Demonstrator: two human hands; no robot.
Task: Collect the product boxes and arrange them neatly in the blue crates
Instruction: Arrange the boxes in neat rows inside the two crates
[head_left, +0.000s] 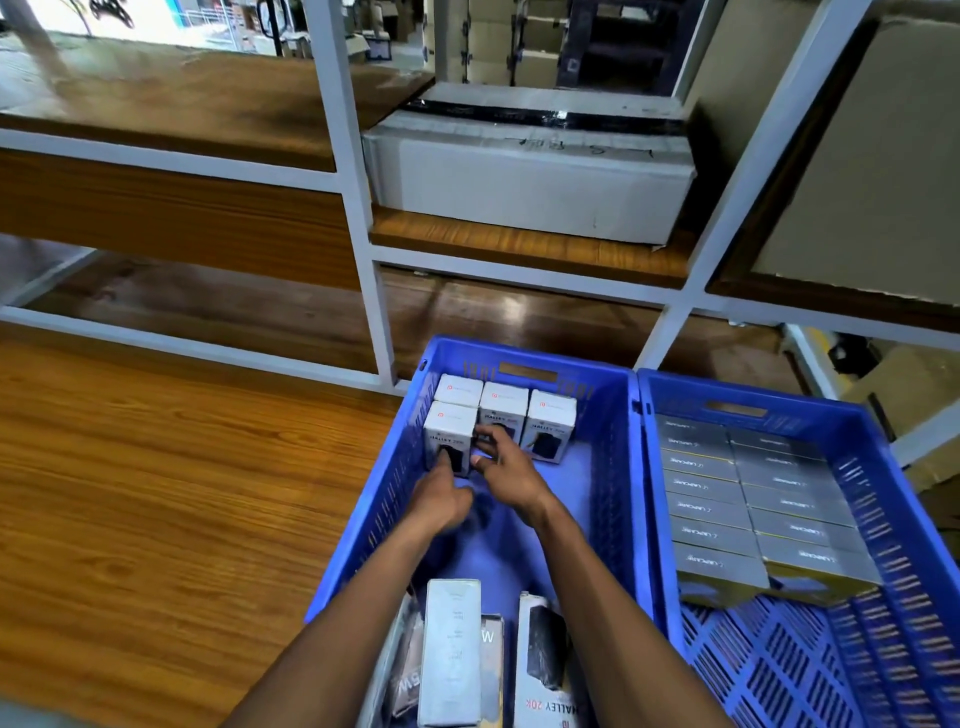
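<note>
Two blue crates stand side by side on the wooden floor. In the left crate (602, 467), several white product boxes (552, 415) stand upright at the far end. My left hand (441, 499) touches the face of the nearest white box (449, 434), at the left wall. My right hand (511, 467) reaches in beside it, fingers spread against the middle box (503, 410). Neither hand is closed around a box. More boxes (449, 654) lie loose at the crate's near end. The right crate (883, 467) holds two neat rows of grey boxes (748, 499).
A white metal rack with wooden shelves (519, 244) rises just behind the crates. A large taped white carton (530, 171) sits on the shelf above the left crate. Cardboard cartons (904, 395) stand at the far right. Wooden floor (156, 493) stretches to the left.
</note>
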